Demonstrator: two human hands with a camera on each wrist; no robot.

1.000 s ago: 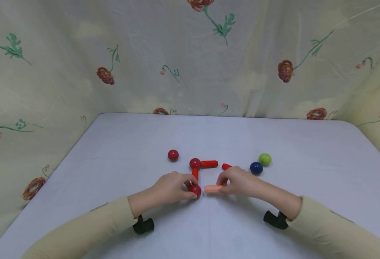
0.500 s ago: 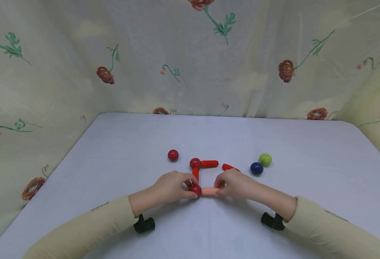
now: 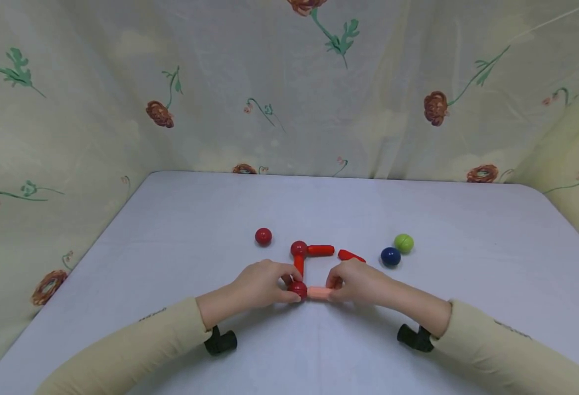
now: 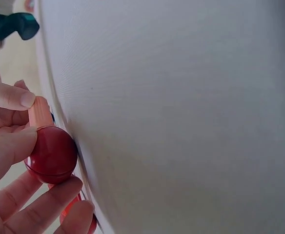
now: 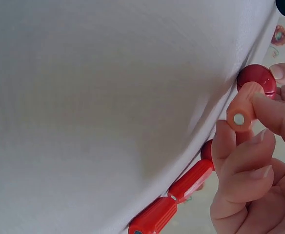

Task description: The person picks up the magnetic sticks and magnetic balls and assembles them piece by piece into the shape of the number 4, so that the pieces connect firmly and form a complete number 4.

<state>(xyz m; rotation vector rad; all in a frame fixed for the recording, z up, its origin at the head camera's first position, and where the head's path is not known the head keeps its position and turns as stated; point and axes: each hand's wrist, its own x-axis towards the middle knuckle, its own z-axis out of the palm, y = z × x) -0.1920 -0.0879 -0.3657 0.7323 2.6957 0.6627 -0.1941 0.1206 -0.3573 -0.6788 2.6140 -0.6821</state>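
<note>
My left hand (image 3: 263, 286) pinches a glossy red ball (image 3: 297, 291) between thumb and fingers, low over the white table. From its right, my right hand (image 3: 360, 281) pinches a salmon-coloured rod (image 3: 318, 293), whose left end meets the ball. In the right wrist view the rod's free end (image 5: 238, 119) has a pale round dot. A red rod (image 3: 299, 264) runs from the held ball back to a second red ball (image 3: 298, 249). Another red rod (image 3: 321, 250) extends rightward from that second ball. Just behind my right hand lies a loose red rod (image 3: 350, 255), partly hidden.
A separate red ball (image 3: 263, 236) lies at the back left of the joined pieces. To the right are a dark blue ball (image 3: 390, 257) and a lime-green ball (image 3: 404, 243), close together. A flowered curtain (image 3: 289, 137) stands behind the table (image 3: 210, 208).
My right hand has moved a little left, bringing the salmon rod from a small gap up against the held red ball. My left hand has kept its place on the ball.
</note>
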